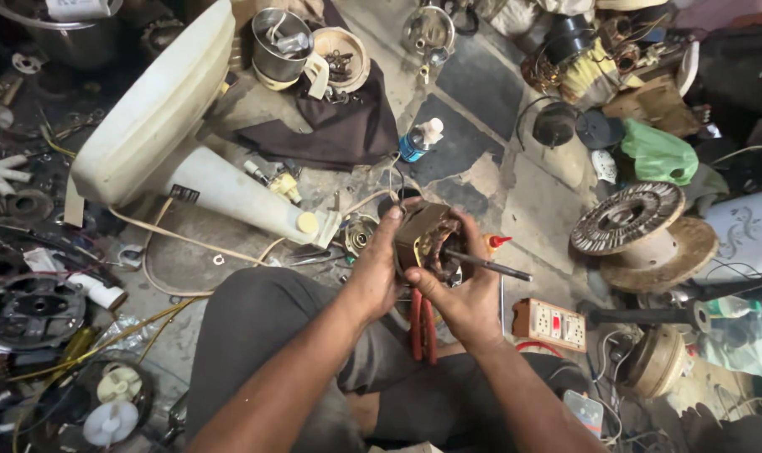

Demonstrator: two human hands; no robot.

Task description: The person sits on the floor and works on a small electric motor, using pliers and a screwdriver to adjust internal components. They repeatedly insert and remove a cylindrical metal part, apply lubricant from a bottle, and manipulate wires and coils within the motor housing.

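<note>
Both my hands hold a small brown electric motor with copper windings above my lap. My left hand grips its left side, fingers over the top edge. My right hand cups it from the right and below. A dark metal shaft sticks out of the motor to the right. Red-handled pliers lie under my hands on my grey trousers.
A cream fan base and column lies at left. A dark cloth, steel cup, blue bottle, wire spools, a switch board, green bag and scattered parts cover the stone floor.
</note>
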